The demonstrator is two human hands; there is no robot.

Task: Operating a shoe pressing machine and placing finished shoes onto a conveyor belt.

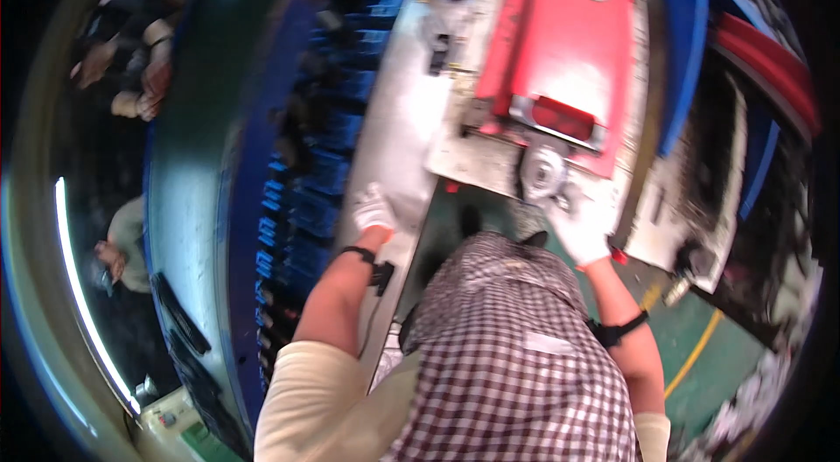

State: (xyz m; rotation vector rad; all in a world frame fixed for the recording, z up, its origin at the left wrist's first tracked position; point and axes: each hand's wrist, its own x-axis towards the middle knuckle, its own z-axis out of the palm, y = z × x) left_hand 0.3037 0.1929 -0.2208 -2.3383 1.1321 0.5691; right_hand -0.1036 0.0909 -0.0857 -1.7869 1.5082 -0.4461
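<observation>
My left hand (pixel 374 210), in a white glove, is over the pale metal bench top (pixel 398 125) at its near edge. Its fingers are smeared, and I make out nothing held in it. My right hand (pixel 584 227), also in a white glove, reaches to a round silvery part (pixel 544 171) at the near end of a red casing (pixel 577 42). Blur hides whether the fingers grip that part or only lie beside it. The red casing lies on a worn, pale board (pixel 468 160) and bears a light oval label and a dark red window in a silver frame.
Blue bins (pixel 328 143) with dark contents line the bench's left side. A long blue-edged table (pixel 197 164) stands beyond, with people (pixel 131 243) behind it. To the right are another board (pixel 669 221), blue panels (pixel 685 51) and a red curved piece (pixel 770 68). Green floor (pixel 717 366) carries yellow lines.
</observation>
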